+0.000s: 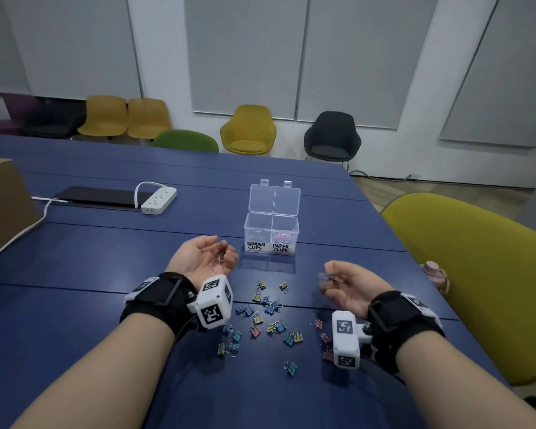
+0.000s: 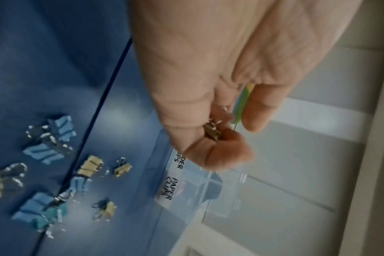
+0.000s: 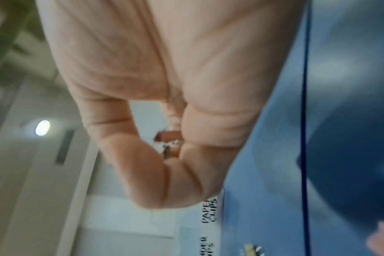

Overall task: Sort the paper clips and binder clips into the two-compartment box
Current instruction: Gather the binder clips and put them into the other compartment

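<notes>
The clear two-compartment box (image 1: pixel 271 239) stands open on the blue table, labelled BINDER CLIPS on the left and PAPER CLIPS on the right. Pink and blue paper clips (image 1: pixel 283 236) lie in its right compartment. Several pastel binder clips (image 1: pixel 268 315) are scattered in front of the box, between my wrists. My left hand (image 1: pixel 222 252) is palm up just left of the box, fingers curled round binder clips (image 2: pixel 213 132). My right hand (image 1: pixel 328 277), also palm up, is front right of the box and grips binder clips (image 1: pixel 328 278) in curled fingers (image 3: pixel 143 173).
A white power strip (image 1: pixel 159 200) and a dark flat device (image 1: pixel 99 196) lie at the back left, with a cardboard box (image 1: pixel 3 205) at the left edge. An olive chair (image 1: pixel 477 274) stands past the table's right edge, a pink bottle (image 1: pixel 435 274) beside it.
</notes>
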A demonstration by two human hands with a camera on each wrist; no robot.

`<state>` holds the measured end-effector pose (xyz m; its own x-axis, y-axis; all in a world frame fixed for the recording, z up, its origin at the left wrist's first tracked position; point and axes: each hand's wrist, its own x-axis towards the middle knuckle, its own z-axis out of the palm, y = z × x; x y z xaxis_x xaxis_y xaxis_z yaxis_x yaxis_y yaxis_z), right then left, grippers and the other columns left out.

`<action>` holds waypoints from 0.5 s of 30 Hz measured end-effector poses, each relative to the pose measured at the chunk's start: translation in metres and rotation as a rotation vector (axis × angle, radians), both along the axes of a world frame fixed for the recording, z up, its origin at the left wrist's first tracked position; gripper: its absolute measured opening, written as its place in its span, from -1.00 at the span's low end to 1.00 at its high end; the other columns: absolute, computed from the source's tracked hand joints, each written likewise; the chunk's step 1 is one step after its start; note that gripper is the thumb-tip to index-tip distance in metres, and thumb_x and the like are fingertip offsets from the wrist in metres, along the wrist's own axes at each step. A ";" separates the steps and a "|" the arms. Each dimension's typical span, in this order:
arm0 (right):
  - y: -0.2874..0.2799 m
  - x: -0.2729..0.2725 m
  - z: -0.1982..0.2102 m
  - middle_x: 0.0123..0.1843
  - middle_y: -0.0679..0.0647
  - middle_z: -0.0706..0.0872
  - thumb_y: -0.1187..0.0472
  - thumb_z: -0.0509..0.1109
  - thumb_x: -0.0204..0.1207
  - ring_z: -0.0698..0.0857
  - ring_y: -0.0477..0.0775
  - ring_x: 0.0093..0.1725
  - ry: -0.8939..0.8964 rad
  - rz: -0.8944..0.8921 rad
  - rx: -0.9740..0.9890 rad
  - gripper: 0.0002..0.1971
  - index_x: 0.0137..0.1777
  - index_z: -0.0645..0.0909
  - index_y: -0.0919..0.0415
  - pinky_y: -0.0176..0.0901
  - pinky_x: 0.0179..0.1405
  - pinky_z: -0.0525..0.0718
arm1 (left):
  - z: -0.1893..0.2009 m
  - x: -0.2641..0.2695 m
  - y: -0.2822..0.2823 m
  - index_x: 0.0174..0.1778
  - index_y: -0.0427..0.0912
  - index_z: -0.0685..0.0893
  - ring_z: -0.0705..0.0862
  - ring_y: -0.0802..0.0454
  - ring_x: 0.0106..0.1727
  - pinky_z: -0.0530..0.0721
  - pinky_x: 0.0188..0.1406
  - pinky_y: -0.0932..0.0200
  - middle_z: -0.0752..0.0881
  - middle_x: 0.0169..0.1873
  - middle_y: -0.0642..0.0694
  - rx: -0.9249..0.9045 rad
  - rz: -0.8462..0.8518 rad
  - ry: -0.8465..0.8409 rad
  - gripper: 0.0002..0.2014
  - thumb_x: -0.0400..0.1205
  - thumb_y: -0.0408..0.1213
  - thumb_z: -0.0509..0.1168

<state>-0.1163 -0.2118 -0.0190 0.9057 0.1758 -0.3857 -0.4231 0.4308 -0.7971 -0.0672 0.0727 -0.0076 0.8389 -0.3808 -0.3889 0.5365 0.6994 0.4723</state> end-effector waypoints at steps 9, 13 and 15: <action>0.012 -0.015 0.001 -0.41 0.08 0.39 0.47 0.24 0.52 0.33 -0.16 -0.65 0.013 0.125 -0.194 -0.82 -0.28 0.42 0.26 -0.45 -0.81 0.18 | -0.002 -0.006 0.005 -0.43 -0.10 0.36 0.15 0.13 -0.70 0.08 -0.68 0.38 0.26 -0.60 0.01 0.969 -0.131 -0.262 -0.60 0.68 0.00 0.22; 0.008 -0.019 0.013 -0.50 0.02 0.38 0.27 0.21 0.67 0.26 -0.16 -0.66 -0.064 0.238 -0.600 -0.72 -0.28 0.55 0.28 -0.46 -0.77 0.14 | -0.009 -0.017 0.034 -0.39 -0.13 0.50 0.23 0.02 -0.58 0.23 -0.59 0.31 0.35 -0.54 -0.03 1.516 -0.409 -0.482 -0.66 0.57 0.00 0.36; 0.004 -0.020 0.017 -0.53 -0.01 0.34 0.13 0.21 0.69 0.22 -0.16 -0.68 -0.058 0.239 -0.696 -0.66 -0.31 0.54 0.25 -0.47 -0.74 0.10 | -0.007 -0.028 0.040 -0.31 -0.12 0.54 0.31 0.04 -0.58 0.32 -0.63 0.31 0.42 -0.53 -0.03 1.621 -0.544 -0.558 -0.68 0.52 0.03 0.43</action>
